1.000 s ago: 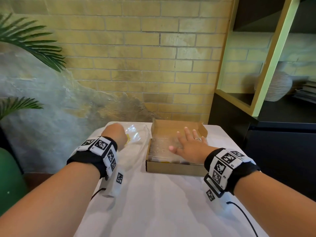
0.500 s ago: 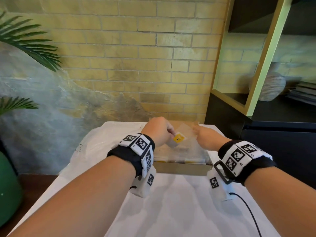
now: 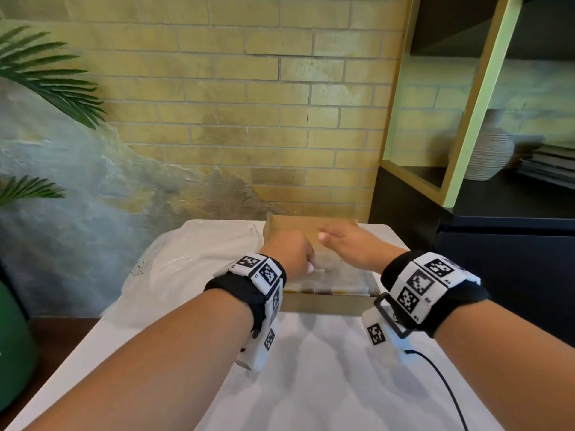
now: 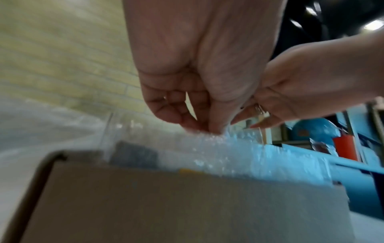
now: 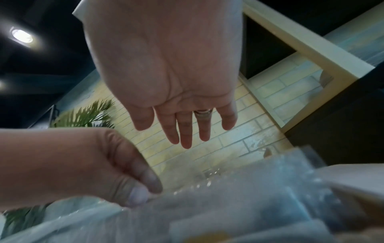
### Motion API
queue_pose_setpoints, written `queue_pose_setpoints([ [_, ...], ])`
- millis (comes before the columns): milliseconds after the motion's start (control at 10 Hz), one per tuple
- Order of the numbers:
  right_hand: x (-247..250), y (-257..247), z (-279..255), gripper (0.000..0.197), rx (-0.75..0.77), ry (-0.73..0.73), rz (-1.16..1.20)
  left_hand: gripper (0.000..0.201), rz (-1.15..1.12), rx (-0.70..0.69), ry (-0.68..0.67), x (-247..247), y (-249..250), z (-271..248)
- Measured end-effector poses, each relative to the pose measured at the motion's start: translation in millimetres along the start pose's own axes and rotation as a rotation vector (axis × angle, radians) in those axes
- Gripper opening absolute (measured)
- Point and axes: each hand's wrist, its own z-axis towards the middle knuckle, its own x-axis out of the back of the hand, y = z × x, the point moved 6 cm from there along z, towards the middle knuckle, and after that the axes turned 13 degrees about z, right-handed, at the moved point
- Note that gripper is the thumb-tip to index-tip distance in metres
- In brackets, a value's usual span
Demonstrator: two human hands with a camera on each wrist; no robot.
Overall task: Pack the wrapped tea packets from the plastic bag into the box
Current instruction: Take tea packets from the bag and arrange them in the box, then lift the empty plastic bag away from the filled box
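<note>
The wrapped tea packet (image 4: 207, 148) sits at the top of the filled cardboard box (image 3: 323, 303), above the clear-wrapped packets already stacked to the rim, pinched at its upper edge by the left hand (image 3: 289, 255), whose fingers (image 4: 182, 115) are curled together on the crinkly film. The right hand (image 3: 351, 247) hovers just at three o'clock of it, fingers (image 5: 185, 131) straight and apart, holding nothing. The likely trouble is the slick wrap — the packet may slide off the heaped pile or spring back up if released unpressed. The limp plastic bag (image 3: 186, 262) lies at nine o'clock on the tabletop (image 3: 311, 384); whether it is emptied I cannot tell.
</note>
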Motion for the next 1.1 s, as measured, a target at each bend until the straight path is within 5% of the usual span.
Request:
queue_pose_setpoints([
  [100, -26.8, 5.6, 1.3, 0.057, -0.034, -0.212, -0.111, 0.016, -0.152, 0.089, 0.030, -0.3, -11.0, -0.7],
  [300, -45.7, 35.0, 6.5, 0.067, -0.184, -0.212, -0.251, 0.020, -0.205, 0.414, 0.152, 19.5, -69.8, -9.5],
  [400, -39.5, 34.4, 8.5, 0.070, -0.211, -0.141, -0.242, 0.022, -0.022, 0.591, 0.105, 28.1, -112.4, -20.9],
  [600, -37.2, 40.4, 8.5, 0.071, -0.267, -0.099, -0.260, 0.049, 0.199, 0.914, -0.211, 18.1, -174.6, -56.0],
  [700, -33.8, 36.3, 10.6, 0.067, -0.226, -0.056, -0.295, 0.038, 0.188, 0.950, -0.344, 8.0, -187.0, -75.4],
  [800, -41.0, 36.8, 11.1, 0.063, -0.243, -0.121, -0.267, 0.033, 0.143, 0.836, -0.406, 5.5, -184.7, -88.2],
  [1000, -48.5, 24.9, 14.5, 0.055, -0.250, -0.109, -0.284, 0.020, -0.005, 0.839, -0.224, 21.9, -171.3, -92.5],
  [1100, -42.1, 15.9, 18.7, 0.032, -0.240, -0.024, -0.332, 0.027, -0.063, 0.838, 0.001, 43.5, -164.7, -93.8],
])
